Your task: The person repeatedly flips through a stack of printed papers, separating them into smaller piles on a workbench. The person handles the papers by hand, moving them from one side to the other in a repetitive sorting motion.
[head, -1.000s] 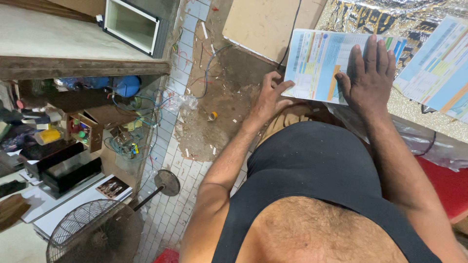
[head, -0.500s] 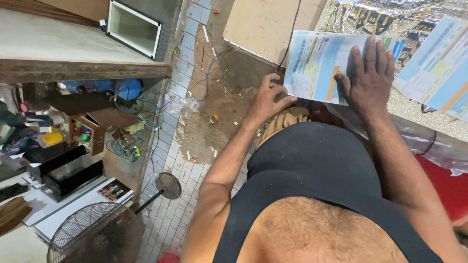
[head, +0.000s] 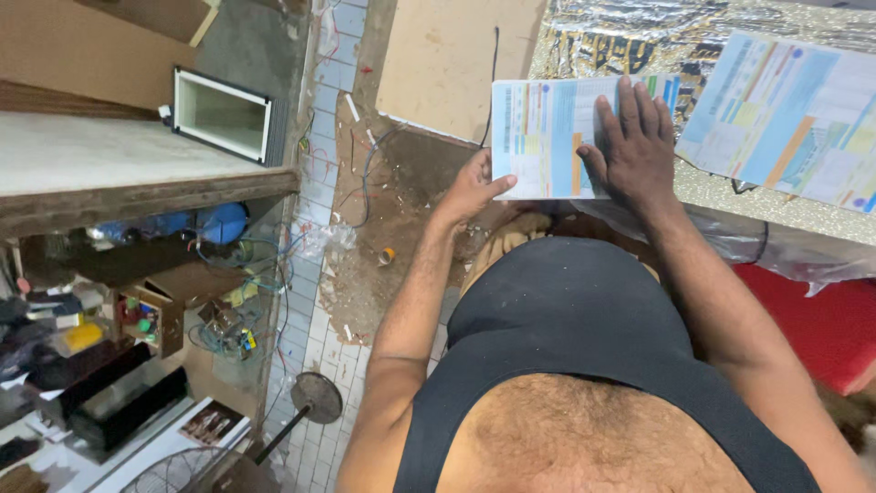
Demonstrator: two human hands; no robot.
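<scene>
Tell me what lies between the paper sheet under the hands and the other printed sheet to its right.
In the head view, only a bare strip of the glittery tabletop separates the held sheet from the second sheet; the right hand presses on the held sheet.

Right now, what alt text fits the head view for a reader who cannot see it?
Seen from above, a person's right hand presses flat on a blue and white printed sheet at the edge of a glittery table, while the left hand grips the sheet's near corner. A second printed sheet lies to the right; a standing fan and a cluttered shelf sit on the left.
</scene>
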